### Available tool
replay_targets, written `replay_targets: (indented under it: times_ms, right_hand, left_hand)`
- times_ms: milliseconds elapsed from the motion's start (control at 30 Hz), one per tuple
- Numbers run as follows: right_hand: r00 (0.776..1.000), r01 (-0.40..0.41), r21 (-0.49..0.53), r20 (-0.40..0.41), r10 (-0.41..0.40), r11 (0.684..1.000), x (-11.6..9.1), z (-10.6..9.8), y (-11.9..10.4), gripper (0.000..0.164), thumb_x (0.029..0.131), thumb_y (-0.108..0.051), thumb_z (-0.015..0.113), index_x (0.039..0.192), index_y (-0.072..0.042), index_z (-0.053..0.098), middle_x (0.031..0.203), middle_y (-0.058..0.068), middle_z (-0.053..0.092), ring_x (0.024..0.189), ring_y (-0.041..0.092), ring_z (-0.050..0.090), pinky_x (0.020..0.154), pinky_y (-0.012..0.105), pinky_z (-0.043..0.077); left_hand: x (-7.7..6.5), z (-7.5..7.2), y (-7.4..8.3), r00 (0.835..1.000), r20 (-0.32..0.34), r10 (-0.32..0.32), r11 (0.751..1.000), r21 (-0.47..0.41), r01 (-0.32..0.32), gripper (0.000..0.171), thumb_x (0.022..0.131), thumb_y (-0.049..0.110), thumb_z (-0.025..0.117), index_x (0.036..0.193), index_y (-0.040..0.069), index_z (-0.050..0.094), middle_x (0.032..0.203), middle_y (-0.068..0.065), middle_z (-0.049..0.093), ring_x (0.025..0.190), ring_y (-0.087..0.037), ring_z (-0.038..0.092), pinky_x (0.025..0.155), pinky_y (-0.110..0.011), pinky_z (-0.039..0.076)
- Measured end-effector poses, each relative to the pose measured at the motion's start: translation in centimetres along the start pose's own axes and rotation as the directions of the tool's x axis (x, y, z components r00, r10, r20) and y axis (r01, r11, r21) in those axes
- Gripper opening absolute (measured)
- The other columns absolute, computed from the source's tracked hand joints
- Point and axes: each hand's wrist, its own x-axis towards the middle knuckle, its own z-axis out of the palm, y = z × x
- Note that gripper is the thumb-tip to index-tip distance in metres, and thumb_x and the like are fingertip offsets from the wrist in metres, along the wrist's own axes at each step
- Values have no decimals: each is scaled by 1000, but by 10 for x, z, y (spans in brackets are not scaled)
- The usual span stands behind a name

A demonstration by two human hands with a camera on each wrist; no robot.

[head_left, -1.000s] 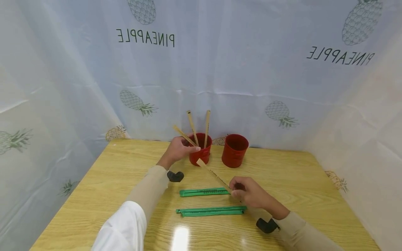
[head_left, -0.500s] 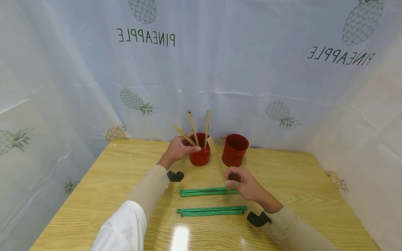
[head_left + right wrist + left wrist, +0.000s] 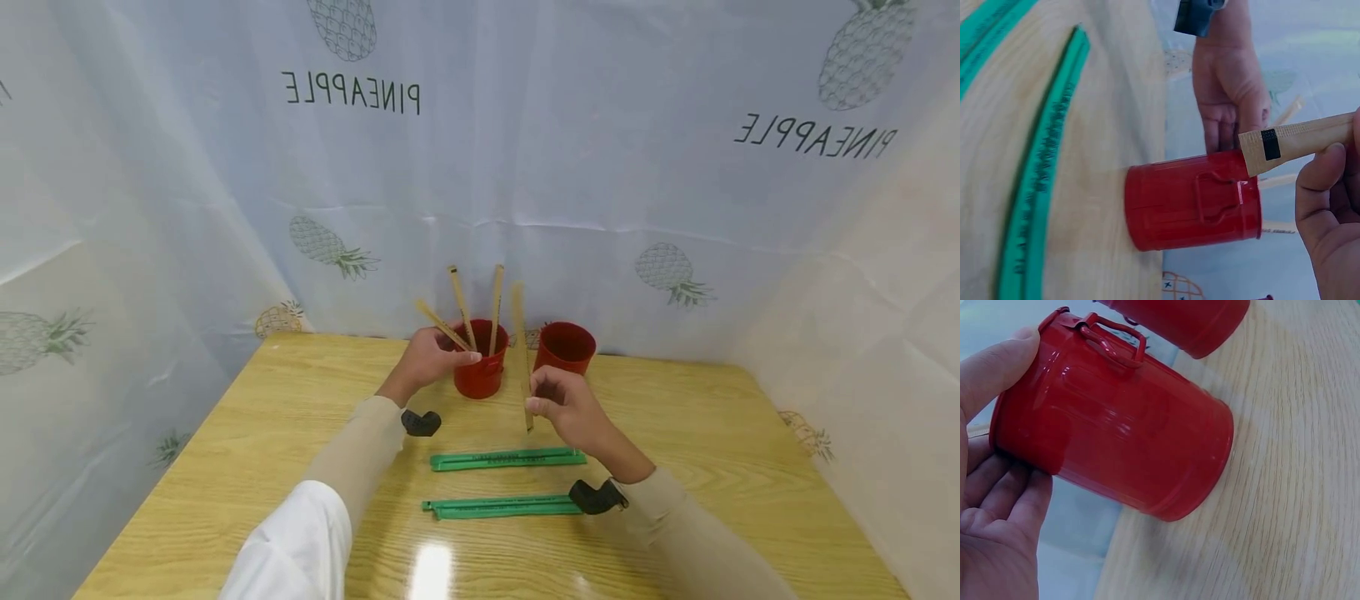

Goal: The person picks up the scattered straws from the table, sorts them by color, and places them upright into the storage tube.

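Observation:
My left hand [image 3: 427, 358] grips the rim of the left red bucket [image 3: 480, 382], thumb on the near side and fingers behind, as the left wrist view shows. Several brown chopstick packets [image 3: 459, 302] lean in that bucket. Between right thumb and fingers, my right hand [image 3: 576, 410] pinches another brown chopstick packet [image 3: 521, 333] by its lower part. This one stands nearly upright in the air, just right of the left bucket and apart from it. Its black-marked end [image 3: 1270, 144] shows in the right wrist view.
A second red bucket [image 3: 564, 350] stands to the right, partly behind my right hand. Two groups of green packets [image 3: 506, 459] lie crosswise on the wooden table [image 3: 300, 433]. A white pineapple-print cloth [image 3: 480, 167] hangs behind the table's back edge.
My right hand has moved forward and left, lifting the brown chopstick packet off the area above the green ones. The packet has turned from slanting to nearly upright. My left hand stays put.

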Motion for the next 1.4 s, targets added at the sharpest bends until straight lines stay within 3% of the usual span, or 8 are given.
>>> replay_targets:
  times_ms: [100,333,533,667,800,933,1167,1400]
  right_hand:
    - [999,-2,-15,-45,1,1000,13,1,-2,10,95,9,66,92,2,59,81,13,59,71,14,56,65,24,53]
    - [992,-34,0,-121,34,999,42,0,-6,5,98,7,62,95,5,59,83,22,61,59,14,50,54,25,48]
    - [978,-38,-44,-205,28,998,61,6,-3,7,101,1,63,95,2,60,88,18,64,80,23,62,75,24,56]
    - [960,-17,-46,-280,3,999,73,13,4,9,101,2,62,95,5,58,91,23,64,84,34,65,78,21,55]
    - [944,-51,-14,-328,44,999,83,19,10,7,101,4,61,97,6,55,96,25,63,89,38,67,82,26,58]
    - [936,-111,6,-337,106,994,89,25,17,8,100,4,62,100,4,53,102,24,61,97,38,69,88,39,63]
    - [935,-174,-66,-324,144,983,88,29,35,10,101,-2,64,103,-1,54,101,17,61,96,28,63,87,33,58]
    - [924,-234,-81,-328,195,969,86,32,41,11,100,-6,67,106,-4,57,106,17,66,99,30,63,100,48,58]
  left_hand:
    - [0,0,-1,1000,-5,3,1000,9,-3,77,88,31,85,155,12,51,141,-12,68,129,-31,66,108,-46,56]
    - [3,1,-1,1000,-11,5,1000,18,-5,77,87,33,85,154,11,53,141,-12,69,129,-32,66,110,-47,54]
    - [2,2,-2,1000,-10,9,1000,19,-9,76,87,35,86,153,14,55,140,-8,70,130,-29,67,111,-46,54]
    - [2,2,-3,1000,-13,21,1000,13,-21,76,87,34,86,152,12,55,139,-9,70,130,-29,67,111,-46,54]
    - [1,2,-4,1000,-8,29,1000,4,-29,75,88,31,85,153,11,54,139,-10,70,129,-30,67,110,-46,55]
    - [1,2,-3,1000,-11,26,1000,16,-26,72,88,32,84,152,13,55,138,-9,71,128,-29,68,110,-46,55]
    - [-1,3,-3,999,-7,37,999,19,-37,73,88,32,84,152,12,55,139,-8,70,130,-28,67,111,-47,54]
    - [0,1,-2,1000,-15,20,999,30,-20,75,87,34,85,152,11,55,139,-9,70,130,-28,66,112,-46,53]
